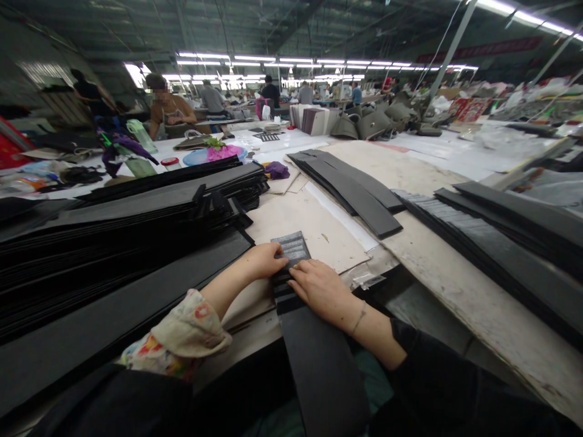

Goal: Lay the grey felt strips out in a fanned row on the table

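A long dark grey strip [319, 364] runs from my lap up onto the board, with several shorter bands lying across its far end. The top bands [289, 246] show a greyish, shiny face. My left hand [264, 261] is closed at the left edge of the layered strips, thumb and fingers pinching there. From the right, my right hand [321, 291] bends over the same layers, its fingertips pressed together on their right side. The fingertips of both hands nearly meet. What lies under the fingers is partly hidden.
Stacked dark strips [136, 243] fill the left side. More strips lie ahead [346, 188] and at the right [501, 243] on pale boards [310, 224]. Farther off are a blue basin [194, 158], grey bags [373, 124] and a co-worker [170, 112] at the table.
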A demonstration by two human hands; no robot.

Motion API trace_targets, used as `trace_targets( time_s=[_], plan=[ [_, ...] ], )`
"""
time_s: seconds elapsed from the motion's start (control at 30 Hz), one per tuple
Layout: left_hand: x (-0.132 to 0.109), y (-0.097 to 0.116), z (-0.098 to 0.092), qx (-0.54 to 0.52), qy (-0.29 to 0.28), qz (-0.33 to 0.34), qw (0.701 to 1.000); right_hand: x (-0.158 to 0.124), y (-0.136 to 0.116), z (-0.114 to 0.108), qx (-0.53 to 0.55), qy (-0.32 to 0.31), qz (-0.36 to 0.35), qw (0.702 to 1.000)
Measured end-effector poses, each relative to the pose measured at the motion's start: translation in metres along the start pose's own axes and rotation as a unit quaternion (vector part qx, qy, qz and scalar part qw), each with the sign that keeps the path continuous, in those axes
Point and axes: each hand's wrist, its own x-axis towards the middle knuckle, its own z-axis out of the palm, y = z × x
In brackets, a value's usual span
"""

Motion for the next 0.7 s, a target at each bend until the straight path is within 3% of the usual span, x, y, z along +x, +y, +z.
trace_targets(
  time_s=[0.07, 0.17, 0.3, 0.43, 0.7],
  plan=[
    [0.009, 0.005, -0.003, -0.001, -0.041, 0.01, 0.999, 0.0, 0.0, 0.0, 0.003, -0.002, 0.005, 1.0],
    [0.019, 0.015, -0.001, -0.025, -0.054, 0.052, 0.997, 0.001, -0.001, 0.0, 0.004, -0.008, 0.01, 1.0],
    [0.027, 0.022, 0.006, -0.058, -0.026, 0.107, 0.992, 0.002, -0.003, -0.003, -0.001, -0.023, 0.015, 1.0],
    [0.027, 0.019, 0.011, -0.05, 0.019, 0.113, 0.992, 0.001, -0.004, -0.004, 0.006, -0.016, 0.024, 1.0],
    [0.02, 0.012, 0.022, -0.038, 0.075, 0.174, 0.981, -0.002, -0.005, 0.005, -0.005, 0.027, 0.036, 0.999]
  ],
)
